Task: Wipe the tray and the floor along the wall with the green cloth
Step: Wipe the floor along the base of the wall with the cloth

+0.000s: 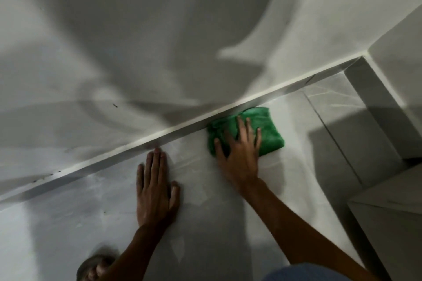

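The green cloth (pixel 269 130) lies bunched on the pale tiled floor (pixel 205 223), pushed up against the skirting (pixel 141 146) at the foot of the white wall (pixel 137 41). My right hand (pixel 239 153) lies flat on the cloth with its fingers spread, pressing it to the floor. To its left, my left hand (pixel 155 187) rests palm down on the bare floor, its fingertips almost at the skirting, holding nothing. No tray is in view.
The wall turns a corner (pixel 370 57) at the right, where a second skirting (pixel 374 107) runs toward me. A pale block or step (pixel 388 212) stands at the lower right. A foot (pixel 96 267) shows at the bottom left, a blue garment (pixel 303 274) at the bottom edge.
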`<state>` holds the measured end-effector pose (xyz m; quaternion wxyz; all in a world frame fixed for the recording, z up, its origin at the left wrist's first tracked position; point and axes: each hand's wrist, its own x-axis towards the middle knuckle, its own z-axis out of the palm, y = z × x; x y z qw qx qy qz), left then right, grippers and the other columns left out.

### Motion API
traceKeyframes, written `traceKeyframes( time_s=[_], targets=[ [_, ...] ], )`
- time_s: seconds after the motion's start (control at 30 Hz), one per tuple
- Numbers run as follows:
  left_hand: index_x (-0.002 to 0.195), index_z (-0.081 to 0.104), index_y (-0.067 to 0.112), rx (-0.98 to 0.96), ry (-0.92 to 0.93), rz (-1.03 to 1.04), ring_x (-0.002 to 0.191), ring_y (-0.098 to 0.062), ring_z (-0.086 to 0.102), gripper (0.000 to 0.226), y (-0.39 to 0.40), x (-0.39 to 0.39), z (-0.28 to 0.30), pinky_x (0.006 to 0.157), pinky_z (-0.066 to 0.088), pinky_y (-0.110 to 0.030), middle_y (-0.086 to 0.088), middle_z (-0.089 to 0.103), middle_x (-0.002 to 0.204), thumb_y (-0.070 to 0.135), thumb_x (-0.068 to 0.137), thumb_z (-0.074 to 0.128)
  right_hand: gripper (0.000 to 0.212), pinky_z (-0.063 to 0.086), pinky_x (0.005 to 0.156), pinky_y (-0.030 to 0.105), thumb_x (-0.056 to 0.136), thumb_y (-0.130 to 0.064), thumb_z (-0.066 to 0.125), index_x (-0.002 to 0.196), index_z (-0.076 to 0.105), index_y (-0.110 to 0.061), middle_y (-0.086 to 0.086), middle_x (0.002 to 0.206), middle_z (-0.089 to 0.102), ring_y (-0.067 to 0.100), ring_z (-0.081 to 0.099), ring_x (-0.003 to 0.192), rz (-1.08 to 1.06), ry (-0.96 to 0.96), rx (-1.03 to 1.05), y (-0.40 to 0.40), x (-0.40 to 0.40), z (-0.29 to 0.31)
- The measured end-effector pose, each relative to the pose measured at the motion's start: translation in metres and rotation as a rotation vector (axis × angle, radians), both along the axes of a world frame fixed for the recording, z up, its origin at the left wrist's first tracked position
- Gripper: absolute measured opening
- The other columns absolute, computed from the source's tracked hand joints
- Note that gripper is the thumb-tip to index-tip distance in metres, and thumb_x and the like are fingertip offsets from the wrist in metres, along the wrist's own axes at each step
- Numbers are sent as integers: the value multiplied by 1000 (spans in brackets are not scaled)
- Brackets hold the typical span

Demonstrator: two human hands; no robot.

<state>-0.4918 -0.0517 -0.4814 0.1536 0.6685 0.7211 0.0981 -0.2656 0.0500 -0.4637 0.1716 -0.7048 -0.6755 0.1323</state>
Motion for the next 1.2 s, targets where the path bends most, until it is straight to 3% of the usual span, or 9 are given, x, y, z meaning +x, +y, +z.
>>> traceKeyframes(
  time_s=[0.17, 0.3, 0.37, 0.5, 0.6, 0.7, 0.87, 1.2],
  targets=[
    [174, 21, 5, -7, -18, 14, 175, -29, 11, 87, 0, 3, 3, 142, 11, -57, -14, 11, 186, 40, 96, 36, 44, 12, 136, 65, 108, -50, 53, 143, 70, -30, 17, 173, 43, 40, 30, 165, 216, 34, 13, -32, -52, -5],
    [174, 23, 5, 6, -47, 16, 174, -29, 14, 86, -1, 2, 1, 141, 14, -59, -13, 14, 186, 37, 95, 36, 50, 18, 135, 62, 111, -52, 46, 157, 57, -35, 9, 171, 46, 35, 38, 161, 437, -37, 60, -26, -33, -16],
    [174, 25, 4, 20, -49, 14, 174, -30, 16, 85, -2, 1, 1, 140, 15, -59, -13, 17, 186, 34, 95, 37, 50, 19, 135, 61, 111, -54, 48, 156, 58, -35, 7, 169, 51, 35, 43, 159, 408, -70, 76, -16, -7, -19],
    [173, 26, 5, 21, -55, 16, 174, -29, 16, 86, -3, 2, 2, 140, 15, -59, -13, 17, 185, 32, 93, 39, 51, 23, 133, 64, 112, -56, 47, 154, 61, -31, 11, 169, 51, 37, 42, 161, 107, -144, 118, 10, 57, -23],
    [173, 26, 5, 15, -59, 15, 174, -29, 14, 87, -2, 2, 4, 141, 14, -58, -13, 16, 186, 33, 93, 38, 58, 17, 135, 63, 112, -60, 37, 159, 55, -32, 7, 175, 43, 33, 32, 165, 22, -172, 51, 21, 73, -22],
    [174, 24, 4, -3, -56, 11, 174, -31, 13, 87, -2, 2, 5, 141, 12, -58, -15, 15, 186, 36, 94, 36, 65, 7, 137, 64, 109, -65, 38, 159, 53, -27, 9, 178, 36, 32, 22, 169, -73, -88, -15, 22, 47, -20],
    [174, 23, 4, -6, -26, 11, 174, -29, 12, 89, -1, 3, 4, 142, 10, -55, -14, 14, 186, 37, 93, 36, 53, 13, 135, 67, 104, -55, 57, 145, 68, -23, 18, 169, 48, 38, 34, 164, 44, -29, 76, 0, 14, -26],
    [174, 24, 5, -4, -95, 26, 174, -27, 13, 87, -3, 0, 2, 143, 3, -48, -12, 15, 186, 35, 94, 35, 44, 22, 134, 63, 106, -43, 57, 146, 66, -27, 13, 164, 54, 38, 45, 156, 316, 70, 73, -30, -36, -27]
  ],
)
